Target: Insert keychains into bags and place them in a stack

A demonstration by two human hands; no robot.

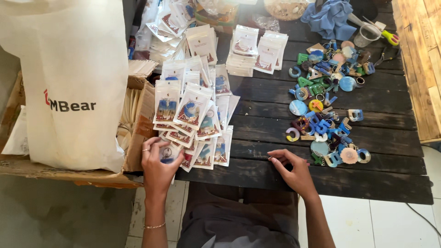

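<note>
Left hand [157, 165] grip closed on a packet [169, 154], right hand [294, 170] open, fingertips on dark plank table [262, 124], white tiled floor [395, 220] below

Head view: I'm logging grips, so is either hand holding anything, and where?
The left hand rests on a clear packet at its lower end; a closed grip cannot be told. The right hand holds nothing.

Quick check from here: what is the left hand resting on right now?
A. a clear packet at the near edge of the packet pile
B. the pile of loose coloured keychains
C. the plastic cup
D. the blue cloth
A: the left hand lies on a clear packet at the near edge of the packet pile, while the loose keychains sit beyond the right hand.
</note>
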